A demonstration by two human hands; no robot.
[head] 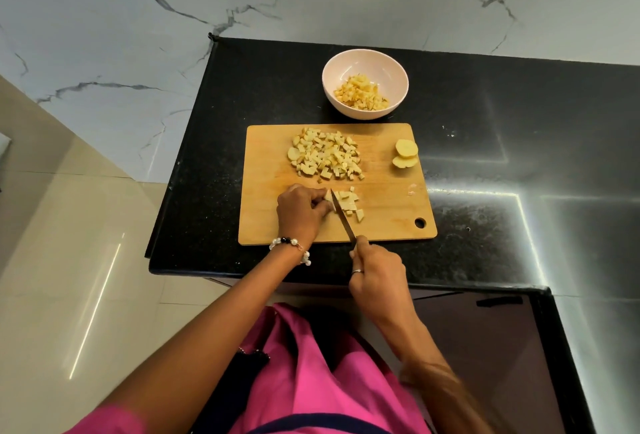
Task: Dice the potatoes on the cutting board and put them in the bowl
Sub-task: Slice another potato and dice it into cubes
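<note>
Two hands share the work: the left hand point(300, 212) pins a potato piece point(346, 203) on the cutting board point(388, 205), fingers curled back from the blade, while the right hand point(375, 276) grips the knife point(343, 217). Diced potato point(325, 154) is heaped toward the bowl point(365, 83), which sits just beyond the board's far edge. Two slices point(405, 153) overhang the right edge; bare bench point(502, 142) lies beyond.

We see a matt wooden cutting board point(381, 219) with a fine grain lying on a polished black stone counter point(519, 142) that is speckled and throws back bright strips of light. The bowl point(346, 70) looks smooth and faintly glossy, of ceramic or plastic, we cannot tell which, and the knife point(343, 217) blade is dark, thin metal. Behind stands glossy veined marble wall point(173, 0), and the floor tiles point(69, 225) shine.
</note>
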